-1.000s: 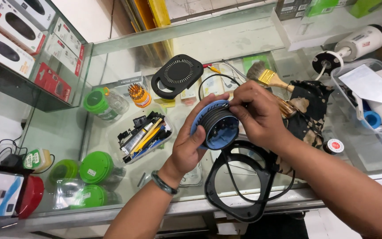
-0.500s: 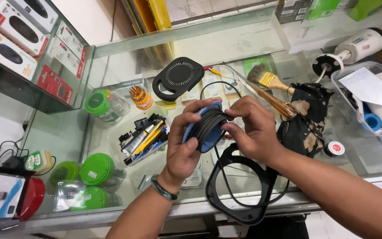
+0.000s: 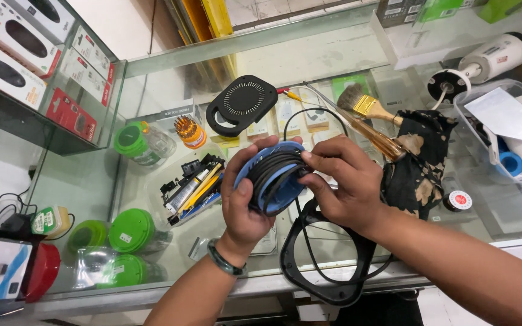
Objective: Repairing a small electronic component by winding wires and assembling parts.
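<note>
My left hand (image 3: pixel 244 202) grips a round blue reel (image 3: pixel 271 177) wound with black cable, held edge-on above the glass counter (image 3: pixel 152 217). My right hand (image 3: pixel 342 184) pinches the reel's right side, fingertips on the black winding. A thin black cable (image 3: pixel 305 113) loops from the reel up over the counter. Below my hands lies a black ring-shaped frame (image 3: pixel 324 265). A black perforated cover (image 3: pixel 241 104) rests farther back.
A paintbrush (image 3: pixel 367 107) and screwdriver (image 3: pixel 370 136) lie beside a stained black cloth (image 3: pixel 418 163). A small tool tray (image 3: pixel 191 187), green-lidded jars (image 3: pixel 129 229), a screwdriver-bit holder (image 3: pixel 188 131), a clear bin (image 3: pixel 509 133) and a white camera (image 3: pixel 490 60) surround the work spot.
The reel has been turned from face-on to edge-on between my hands, and my right hand has shifted from its top to its right side.
</note>
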